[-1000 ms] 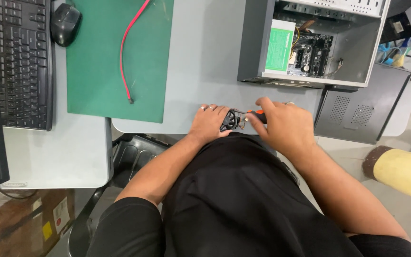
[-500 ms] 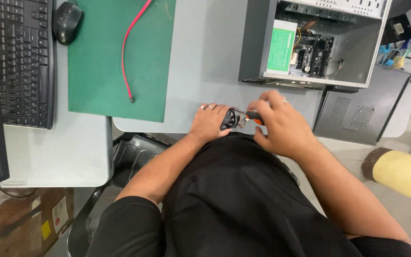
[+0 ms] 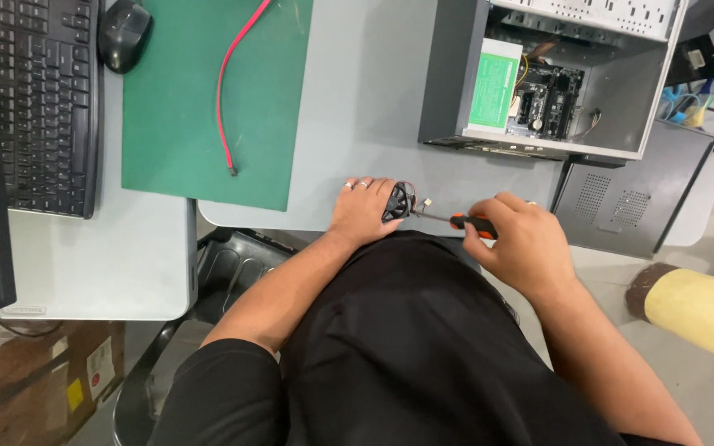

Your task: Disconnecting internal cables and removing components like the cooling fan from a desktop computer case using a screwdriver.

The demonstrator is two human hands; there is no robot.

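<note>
Black small fan (image 3: 397, 201) in left hand (image 3: 363, 211), screwdriver (image 3: 456, 220) in right hand (image 3: 516, 244)

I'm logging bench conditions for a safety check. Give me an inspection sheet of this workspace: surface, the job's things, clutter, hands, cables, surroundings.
Surface: grey table with a green mat on it.
Job's things: small black fan at the table's near edge; orange-handled screwdriver with its tip at the fan.
Clutter: keyboard and mouse on the left.
Hands: left hand steadies the fan; right hand grips the screwdriver.
Cables: red cable loose across the mat; thin fan wires by the fan.
Surroundings: open computer case on the table, its side panel leaning beside the table, yellow roll and cardboard box on the floor.
</note>
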